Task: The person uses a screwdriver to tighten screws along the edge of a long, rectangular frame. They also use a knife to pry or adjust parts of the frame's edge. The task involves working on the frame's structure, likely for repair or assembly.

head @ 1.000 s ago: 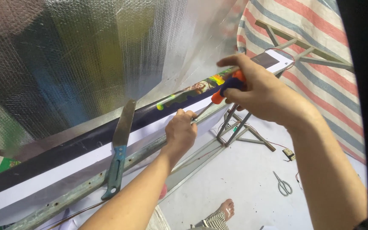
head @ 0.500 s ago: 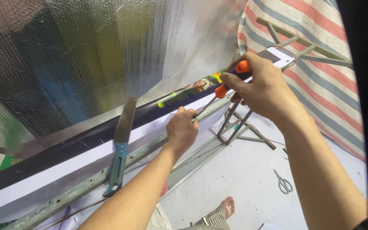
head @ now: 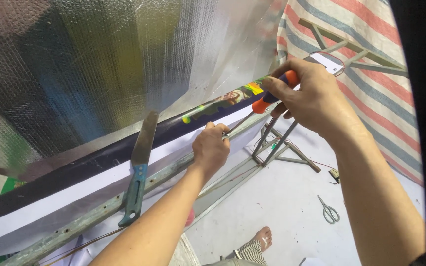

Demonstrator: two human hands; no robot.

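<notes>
Right hand [head: 316,98] closed round the orange-handled screwdriver [head: 267,98] — its shaft slants down-left to the left hand [head: 212,148], whose grip pinches the tip against the metal rail [head: 173,170].

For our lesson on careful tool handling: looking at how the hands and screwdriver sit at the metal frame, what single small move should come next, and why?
Probably turn the screwdriver in place. The right hand wraps its orange handle, the shaft slants down to the left hand, which pinches at the tip against the metal frame. What sits under the fingers is hidden.
</notes>
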